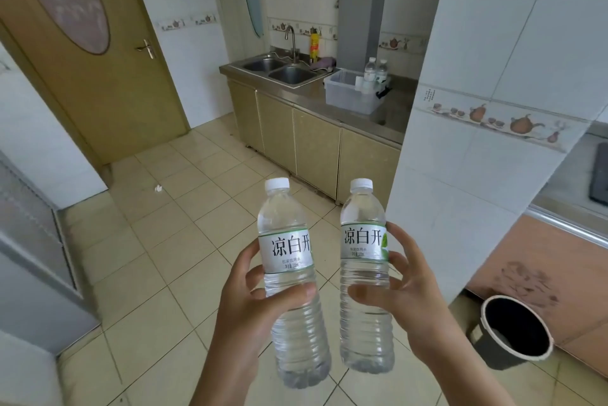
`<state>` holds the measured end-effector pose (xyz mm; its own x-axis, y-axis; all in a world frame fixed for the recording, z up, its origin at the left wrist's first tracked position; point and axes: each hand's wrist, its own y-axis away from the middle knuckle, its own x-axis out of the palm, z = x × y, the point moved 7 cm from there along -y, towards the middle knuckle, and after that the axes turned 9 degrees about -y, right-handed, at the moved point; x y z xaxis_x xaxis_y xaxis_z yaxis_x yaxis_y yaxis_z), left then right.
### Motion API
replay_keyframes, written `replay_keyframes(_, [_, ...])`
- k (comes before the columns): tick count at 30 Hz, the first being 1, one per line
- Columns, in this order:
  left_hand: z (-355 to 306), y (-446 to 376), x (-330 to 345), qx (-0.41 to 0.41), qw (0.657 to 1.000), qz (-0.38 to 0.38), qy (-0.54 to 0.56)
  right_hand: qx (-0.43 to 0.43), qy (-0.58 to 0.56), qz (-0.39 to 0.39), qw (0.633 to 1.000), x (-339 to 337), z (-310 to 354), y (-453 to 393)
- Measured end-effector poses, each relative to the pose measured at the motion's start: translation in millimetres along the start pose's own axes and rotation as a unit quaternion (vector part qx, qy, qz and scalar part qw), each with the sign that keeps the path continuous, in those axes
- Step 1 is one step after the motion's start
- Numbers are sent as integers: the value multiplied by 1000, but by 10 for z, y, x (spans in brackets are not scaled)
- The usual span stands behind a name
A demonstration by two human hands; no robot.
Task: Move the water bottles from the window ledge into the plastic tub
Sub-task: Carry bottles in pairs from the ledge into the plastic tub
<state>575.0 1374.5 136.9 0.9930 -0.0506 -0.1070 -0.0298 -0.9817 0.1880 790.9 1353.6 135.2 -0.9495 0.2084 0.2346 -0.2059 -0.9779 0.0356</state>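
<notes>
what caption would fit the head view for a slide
Left hand and right hand each carry a capped water bottle toward the plastic tub on the counter beside the sink.

Single head-worn wide-angle view, angled forward and down, close over the hands, kitchen counter (388,103) beyond.

Clear bottles (289,274) with white caps and green-edged white labels; beige floor tiles (158,241); black-lined bin (516,326).

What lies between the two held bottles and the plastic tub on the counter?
In the head view, bare tiled floor and the cabinet doors separate the bottles from the tub.
</notes>
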Motion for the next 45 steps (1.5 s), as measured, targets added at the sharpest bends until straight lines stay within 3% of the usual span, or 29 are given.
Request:
replay_keyframes(16, [-544,-3000,69,1,998,63,-30,-17,4,-75,997,374,16,-2702])
replay_keyframes(24, [-856,-4123,332,7,995,92,-30,-19,3,-106,994,302,99,-3742])
replay_keyframes(45, [-1433,-7134,2066,-10,996,83,-37,10,-13,-111,994,-804,248,-6993])
